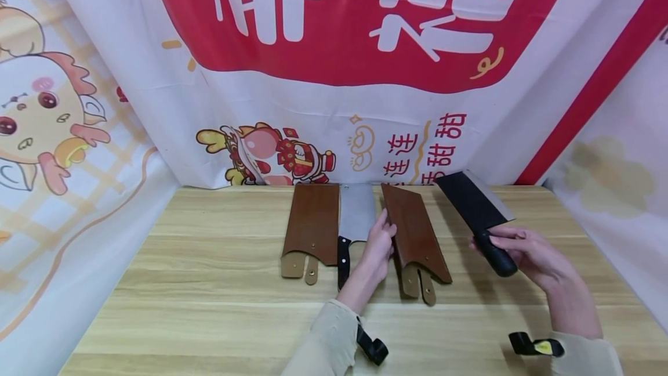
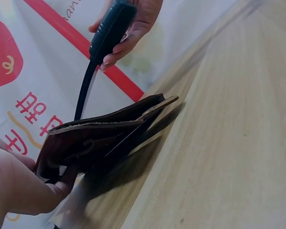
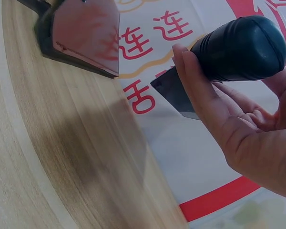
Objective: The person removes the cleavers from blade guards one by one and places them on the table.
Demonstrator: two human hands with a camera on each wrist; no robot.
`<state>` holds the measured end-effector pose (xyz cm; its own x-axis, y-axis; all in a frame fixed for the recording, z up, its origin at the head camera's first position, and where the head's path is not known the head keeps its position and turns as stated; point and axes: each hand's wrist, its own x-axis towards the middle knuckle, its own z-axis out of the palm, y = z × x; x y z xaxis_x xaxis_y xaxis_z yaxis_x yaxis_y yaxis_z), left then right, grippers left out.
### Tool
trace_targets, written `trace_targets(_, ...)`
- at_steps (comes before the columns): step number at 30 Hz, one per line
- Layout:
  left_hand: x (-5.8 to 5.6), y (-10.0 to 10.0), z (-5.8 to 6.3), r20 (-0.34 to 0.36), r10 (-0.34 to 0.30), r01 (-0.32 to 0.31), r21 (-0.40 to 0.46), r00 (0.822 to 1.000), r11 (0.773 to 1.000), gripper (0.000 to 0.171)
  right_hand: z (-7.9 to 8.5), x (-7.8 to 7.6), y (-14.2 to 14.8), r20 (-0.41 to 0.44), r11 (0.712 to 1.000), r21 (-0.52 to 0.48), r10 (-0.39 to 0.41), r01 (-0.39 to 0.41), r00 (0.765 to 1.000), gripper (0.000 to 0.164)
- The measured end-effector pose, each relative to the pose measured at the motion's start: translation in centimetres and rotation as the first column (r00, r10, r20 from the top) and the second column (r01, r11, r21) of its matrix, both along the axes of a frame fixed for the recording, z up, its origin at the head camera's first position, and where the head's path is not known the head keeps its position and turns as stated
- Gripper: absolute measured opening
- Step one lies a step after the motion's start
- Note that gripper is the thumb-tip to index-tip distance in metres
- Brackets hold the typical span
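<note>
In the head view my left hand (image 1: 380,242) holds the left edge of a brown leather knife sheath (image 1: 412,219), which is tilted with that edge raised off the table. Its opening and two tan straps face me. The left wrist view shows the thumb against the underside of the sheath (image 2: 93,136). To the right, my right hand (image 1: 540,260) grips a cleaver (image 1: 472,199) by its black handle (image 3: 243,50). The cleaver's dark blade with a silver edge points away from me, held above the table.
A second brown sheath (image 1: 312,219) lies flat at the middle of the wooden table (image 1: 209,306). Beside it lies a silver cleaver (image 1: 357,208) with a black riveted handle, partly behind my left hand. A printed cloth (image 1: 323,132) hangs along the table's back edge.
</note>
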<state>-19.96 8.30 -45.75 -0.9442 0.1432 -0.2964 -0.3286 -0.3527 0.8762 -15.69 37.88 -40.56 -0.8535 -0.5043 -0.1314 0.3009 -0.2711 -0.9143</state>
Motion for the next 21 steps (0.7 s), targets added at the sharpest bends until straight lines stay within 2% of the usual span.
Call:
trace_targets(4, -0.1, 0.0, 0.1, -0.005, 0.006, -0.006, 0.027, 1.0, 1.0, 0.072, -0.2, 0.0, 0.0, 0.002, 0.999, 0.034, -0.018, 0.018, 1.0, 0.037)
trace_targets(8, -0.3, 0.1, 0.2, -0.037, 0.02, -0.02, 0.017, 0.999, 1.0, 0.077, -0.5, -0.1, 0.1, 0.015, 0.999, 0.039, -0.015, 0.014, 1.0, 0.038)
trace_targets(11, -0.3, 0.1, 0.2, -0.062, 0.024, -0.025, -0.019, 0.998, 1.0, 0.079, -0.7, -0.2, 0.3, 0.017, 0.999, 0.032, -0.007, 0.006, 1.0, 0.039)
trace_targets(16, -0.3, 0.2, 0.2, -0.085, -0.005, -0.002, -0.08, 0.996, 0.997, 0.082, -0.9, -0.2, 0.3, 0.022, 0.999, 0.043, -0.01, 0.009, 1.0, 0.038)
trace_targets(21, -0.3, 0.2, 0.0, -0.092, -0.015, 0.005, -0.105, 0.996, 0.994, 0.086, -1.1, -0.3, 0.2, 0.027, 0.997, 0.075, -0.019, 0.017, 0.999, 0.037)
